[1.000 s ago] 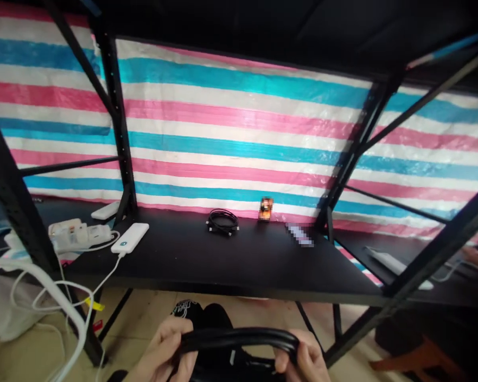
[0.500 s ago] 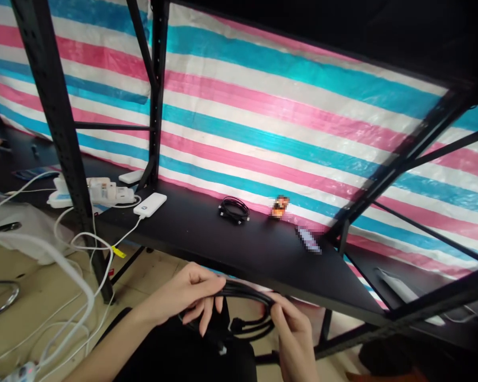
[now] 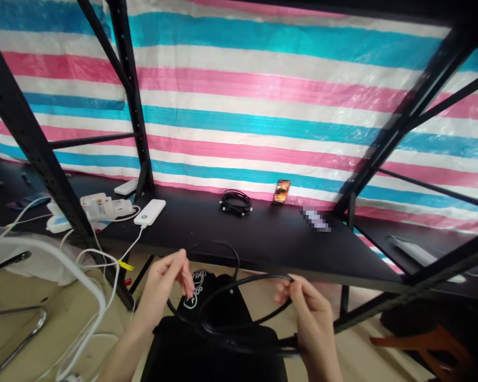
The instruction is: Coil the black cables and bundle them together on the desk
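Observation:
Loose loops of a black cable (image 3: 249,277) hang between my two hands, in front of the shelf's front edge. My right hand (image 3: 313,318) pinches the loops at their right side. My left hand (image 3: 168,281) is closed, its thumb pressed to the forefinger, on a thin part of the same cable that arches up over the shelf edge. Another coiled black cable (image 3: 236,202) lies on the black shelf (image 3: 207,228), near the striped sheet.
A white power bank (image 3: 150,212) with a cable lies left on the shelf, beside a power strip with plugs (image 3: 103,207). A blurred orange item (image 3: 281,192) and a pale item (image 3: 316,218) are at the right. Metal posts frame both sides.
My hands have moved apart, and the bundled cable between them has opened into wide, loose loops. One strand now rises near my left hand. The camera view has turned slightly.

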A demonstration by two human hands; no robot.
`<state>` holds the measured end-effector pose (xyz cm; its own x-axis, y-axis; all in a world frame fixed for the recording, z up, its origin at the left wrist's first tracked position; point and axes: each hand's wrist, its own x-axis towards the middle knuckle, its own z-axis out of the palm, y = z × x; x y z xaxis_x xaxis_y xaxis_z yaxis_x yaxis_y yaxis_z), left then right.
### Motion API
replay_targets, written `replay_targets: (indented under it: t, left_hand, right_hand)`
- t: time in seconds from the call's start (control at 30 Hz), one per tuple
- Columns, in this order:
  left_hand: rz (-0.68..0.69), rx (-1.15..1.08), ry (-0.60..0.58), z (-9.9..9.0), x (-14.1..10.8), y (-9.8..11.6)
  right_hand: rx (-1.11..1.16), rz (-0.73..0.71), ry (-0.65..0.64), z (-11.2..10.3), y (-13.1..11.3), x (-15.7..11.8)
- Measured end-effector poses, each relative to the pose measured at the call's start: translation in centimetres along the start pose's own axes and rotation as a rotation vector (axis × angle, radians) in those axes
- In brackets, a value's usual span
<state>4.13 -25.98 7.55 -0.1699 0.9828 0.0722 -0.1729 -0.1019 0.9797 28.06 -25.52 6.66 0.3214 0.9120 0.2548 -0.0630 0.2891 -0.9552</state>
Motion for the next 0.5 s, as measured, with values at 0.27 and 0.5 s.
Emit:
replay_targets:
  t: [0.27,0.5]
  left_hand:
    - [0.199,-0.327,0.562,-1.9,1.1,0.2]
    - [0.240,-0.418,0.585,-2.0,1.7,1.2]
  right_hand:
    - [0.577,0.264,0.175,-2.1,2.4,3.4]
    - [0.853,0.594,0.223,-1.1,4.4,5.3]
